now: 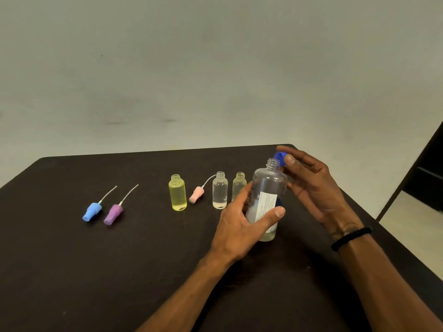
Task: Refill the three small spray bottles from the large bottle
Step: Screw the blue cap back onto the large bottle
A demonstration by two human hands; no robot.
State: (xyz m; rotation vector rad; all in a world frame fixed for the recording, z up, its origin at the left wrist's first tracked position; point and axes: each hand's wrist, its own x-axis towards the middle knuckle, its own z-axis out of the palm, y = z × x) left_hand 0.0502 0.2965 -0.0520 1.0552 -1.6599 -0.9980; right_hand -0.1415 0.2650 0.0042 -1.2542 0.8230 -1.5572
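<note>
Bottle work, cap just off. The large bottle (267,200) stands upright on the tabletop (143,259), mouth open, held round its lower body by our left hand (242,221); thumb across the label, the other fingers (247,188) wrapped behind. We judge this grip is for steadying while the top comes away, and it would serve for the pour.

Right hand (314,188) sits just beside the neck, its fingers pinching the blue cap (280,157) at their tips, palm loosely open below. Cap is clear of the threads, slightly behind and to the right of the mouth.

Just beyond the left-hand fingers stand the three small bottles, all uncapped and upright. Nearest, partly hidden behind the left hand, is a pale yellowish bottle (239,185); its fill level we cannot tell. Next out is the clear bottle (220,190), with liquid low in it. Farther left, the yellow bottle (177,192) looks nearly full.

Spray heads lie on their sides with dip tubes trailing: pink spray head (197,194) between the yellow and clear bottles, purple spray head (113,214) and blue spray head (92,211) well apart to the far left.

In the way: the pink head's tube arcs close to the clear bottle's mouth. The small bottles stand close together, so a tilted large bottle could knock a neighbour. The cap needs setting down first.
</note>
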